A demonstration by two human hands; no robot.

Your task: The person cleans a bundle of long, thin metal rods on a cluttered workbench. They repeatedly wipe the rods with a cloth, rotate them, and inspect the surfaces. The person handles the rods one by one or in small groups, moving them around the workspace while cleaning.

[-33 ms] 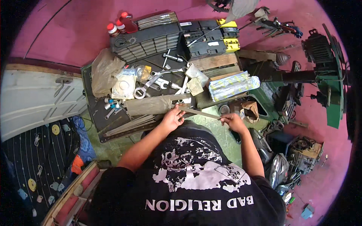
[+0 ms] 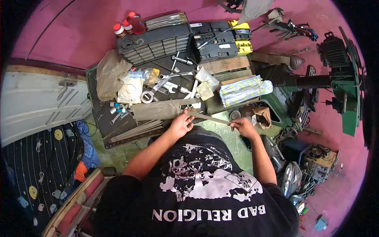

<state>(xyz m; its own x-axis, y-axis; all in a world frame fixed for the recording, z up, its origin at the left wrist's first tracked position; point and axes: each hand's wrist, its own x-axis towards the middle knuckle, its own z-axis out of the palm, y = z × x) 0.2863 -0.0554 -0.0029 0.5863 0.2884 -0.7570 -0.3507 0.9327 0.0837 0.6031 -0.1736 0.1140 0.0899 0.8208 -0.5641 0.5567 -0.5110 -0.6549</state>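
Note:
A small bundle of thin grey welding rods stretches between my hands, just off the bench's front edge. My left hand is closed around the left end, palm turned partly up. At the right end, my right hand pinches the rods between thumb and fingers. Just beyond my left hand lies a brown paper-wrapped packet, with more grey rods sticking out at its right. Further loose rods lie along the bench's near edge, left of my left hand.
On the dark metal bench are a large ring spanner, other wrenches, a plastic bag and a drawer cabinet. A silver-and-yellow wrapped package lies to the right. A green machine stands at far right.

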